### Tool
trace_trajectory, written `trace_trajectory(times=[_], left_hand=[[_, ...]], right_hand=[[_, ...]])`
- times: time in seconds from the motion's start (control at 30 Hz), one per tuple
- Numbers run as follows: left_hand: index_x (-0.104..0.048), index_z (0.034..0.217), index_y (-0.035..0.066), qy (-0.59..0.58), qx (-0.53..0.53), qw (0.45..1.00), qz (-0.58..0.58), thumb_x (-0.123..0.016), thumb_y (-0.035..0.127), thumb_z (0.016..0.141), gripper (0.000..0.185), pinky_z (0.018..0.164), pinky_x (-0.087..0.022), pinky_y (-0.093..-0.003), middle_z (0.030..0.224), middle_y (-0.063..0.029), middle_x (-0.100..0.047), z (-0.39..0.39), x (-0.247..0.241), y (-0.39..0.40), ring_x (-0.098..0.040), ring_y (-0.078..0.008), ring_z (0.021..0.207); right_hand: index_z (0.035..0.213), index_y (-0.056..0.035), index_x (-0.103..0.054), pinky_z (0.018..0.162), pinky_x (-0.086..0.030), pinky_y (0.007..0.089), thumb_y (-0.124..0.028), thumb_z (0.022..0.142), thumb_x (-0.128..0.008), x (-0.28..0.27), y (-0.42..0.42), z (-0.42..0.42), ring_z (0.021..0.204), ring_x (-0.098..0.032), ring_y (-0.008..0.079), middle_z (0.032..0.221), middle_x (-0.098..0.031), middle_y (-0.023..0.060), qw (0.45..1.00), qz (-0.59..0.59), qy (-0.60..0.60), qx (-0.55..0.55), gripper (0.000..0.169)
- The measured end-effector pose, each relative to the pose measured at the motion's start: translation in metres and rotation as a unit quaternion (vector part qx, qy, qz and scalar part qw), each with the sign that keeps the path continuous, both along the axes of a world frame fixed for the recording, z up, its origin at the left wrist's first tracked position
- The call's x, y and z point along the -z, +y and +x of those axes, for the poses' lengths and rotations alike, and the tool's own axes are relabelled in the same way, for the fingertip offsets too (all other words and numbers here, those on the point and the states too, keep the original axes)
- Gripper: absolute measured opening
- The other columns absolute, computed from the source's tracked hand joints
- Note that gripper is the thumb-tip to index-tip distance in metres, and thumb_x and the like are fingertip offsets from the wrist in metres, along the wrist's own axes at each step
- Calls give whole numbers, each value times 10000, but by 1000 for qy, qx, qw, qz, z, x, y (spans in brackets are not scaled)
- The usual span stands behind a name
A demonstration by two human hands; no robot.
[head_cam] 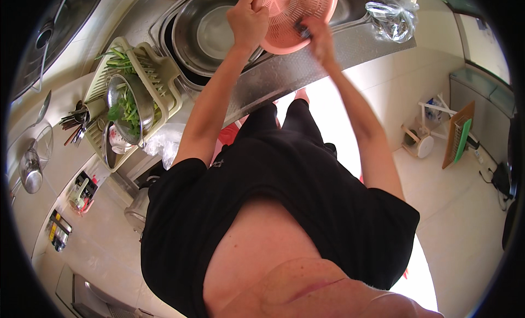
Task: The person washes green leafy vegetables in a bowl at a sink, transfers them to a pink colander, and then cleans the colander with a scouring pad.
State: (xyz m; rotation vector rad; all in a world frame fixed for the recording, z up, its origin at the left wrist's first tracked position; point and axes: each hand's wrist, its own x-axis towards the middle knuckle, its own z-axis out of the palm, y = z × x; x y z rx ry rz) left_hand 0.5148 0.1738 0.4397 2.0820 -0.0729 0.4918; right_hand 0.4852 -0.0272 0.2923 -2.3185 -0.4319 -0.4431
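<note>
My left hand (248,27) grips the edge of a pink plastic colander (281,37), which is tilted over the sink counter. My right hand (322,41), blurred, is at the colander's right side with a small dark object (302,27) under its fingers. That object looks like a scouring pad and lies against the colander wall. Left of the colander, a round stainless steel basin (186,39) sits in the sink, partly hidden by my left hand and forearm. The colander's top edge runs out of view.
At left, a dish rack (174,88) holds a metal strainer (145,100) with leafy greens, a bowl (119,141) and cutlery (78,121). A clear plastic bag (393,20) lies on the counter at right. The steel counter edge (262,92) runs in front of my legs.
</note>
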Motion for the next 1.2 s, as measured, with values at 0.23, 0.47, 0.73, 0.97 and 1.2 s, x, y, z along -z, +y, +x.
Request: trace_trajectory(times=[0.23,0.47,0.73,0.97,1.2], left_hand=[[-482,817,36,4,-53,997,50,-560,15,742,110,580,-402,-462,724,-217,-527,-7,18,9,-525,-443,704],[-510,893,31,21,-37,999,7,-552,3,739,162,615,-436,-460,782,-240,-562,-7,14,14,-559,-451,788],[-495,887,40,18,-44,998,31,-551,13,716,182,604,-417,-496,761,-250,-541,-1,25,17,-533,-472,783],[-488,870,38,50,-68,994,75,-575,56,743,155,595,-410,-501,732,-254,-533,0,45,21,-540,-466,754],[-560,1068,62,16,-37,999,31,-576,54,748,321,666,-465,-472,884,-240,-615,2,40,17,-583,-439,856]], right_hand=[[1083,-45,-612,919,-455,359,80,689,-596,-38,76,-55,1030,-590,233,1087,-647,88,902,357,237,-53,414],[1047,-77,-636,945,-451,402,-24,740,-598,-56,-44,68,1099,-558,284,1128,-636,90,943,-279,-126,-128,314],[1045,-78,-648,919,-449,384,-7,704,-631,-31,84,-11,1082,-558,284,1075,-638,93,965,170,200,1,349],[1047,-54,-640,827,-498,350,12,731,-636,-13,76,-28,1031,-593,242,1102,-646,65,902,357,212,-121,323],[1050,-77,-584,949,-402,418,-114,701,-580,-95,-24,99,1077,-519,305,1109,-580,98,918,-322,-195,-121,351]])
